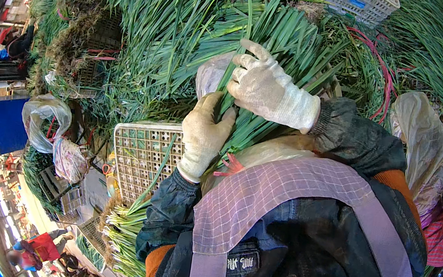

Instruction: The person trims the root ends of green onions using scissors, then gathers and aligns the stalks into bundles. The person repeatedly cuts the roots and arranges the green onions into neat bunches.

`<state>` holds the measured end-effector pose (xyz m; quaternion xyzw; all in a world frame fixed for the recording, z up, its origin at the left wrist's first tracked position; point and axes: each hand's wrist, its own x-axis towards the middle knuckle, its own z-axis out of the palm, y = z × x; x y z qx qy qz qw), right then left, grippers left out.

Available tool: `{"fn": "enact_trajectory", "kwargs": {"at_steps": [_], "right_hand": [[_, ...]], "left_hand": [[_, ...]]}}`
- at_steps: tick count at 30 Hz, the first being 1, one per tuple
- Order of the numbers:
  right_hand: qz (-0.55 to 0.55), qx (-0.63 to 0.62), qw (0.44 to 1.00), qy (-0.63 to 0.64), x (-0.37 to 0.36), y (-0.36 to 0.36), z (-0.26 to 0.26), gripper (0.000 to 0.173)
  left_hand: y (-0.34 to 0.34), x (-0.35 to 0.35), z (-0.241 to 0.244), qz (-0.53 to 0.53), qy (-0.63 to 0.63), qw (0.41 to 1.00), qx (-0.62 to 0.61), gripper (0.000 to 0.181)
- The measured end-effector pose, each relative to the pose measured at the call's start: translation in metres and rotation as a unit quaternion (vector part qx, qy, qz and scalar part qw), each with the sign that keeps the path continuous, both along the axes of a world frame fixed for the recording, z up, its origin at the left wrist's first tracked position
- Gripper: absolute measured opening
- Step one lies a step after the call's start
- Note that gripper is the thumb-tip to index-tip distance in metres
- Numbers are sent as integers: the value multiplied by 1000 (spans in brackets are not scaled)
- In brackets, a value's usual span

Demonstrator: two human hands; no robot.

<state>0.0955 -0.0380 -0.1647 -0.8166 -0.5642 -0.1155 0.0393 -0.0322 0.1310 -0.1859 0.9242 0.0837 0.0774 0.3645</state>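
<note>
My left hand [205, 136], in a soiled cream work glove, is closed on the lower part of a few long green allium leaves [227, 74]. Just above it my right hand [269, 83], gloved alike, has its fingers curled around the same leaves, the index finger partly raised. One leaf stands up past the fingertips. Beneath both hands lies a thick bunch of allium greens [291, 33] over my lap, with a pink tie [230, 165] near its lower end. The palms and the gripped part of the leaves are hidden.
A beige plastic crate [149, 139] stands beside my left wrist; rooted green stalks [128, 227] lie below it. Heaps of greens [158, 10] fill the far side. A pale crate [359, 2], pink twine [378, 63] and plastic-covered things [420, 141] are farther right. A person [33, 250] is at lower left.
</note>
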Motion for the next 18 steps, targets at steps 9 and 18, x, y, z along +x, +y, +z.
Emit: {"fn": "enact_trajectory", "kwargs": {"at_steps": [9, 18], "right_hand": [[95, 168, 981, -14, -5, 19, -23, 7], [2, 162, 987, -21, -8, 27, -27, 19]], "left_hand": [[9, -17, -11, 1, 13, 997, -74, 85], [0, -16, -17, -61, 38, 996, 56, 66]]}}
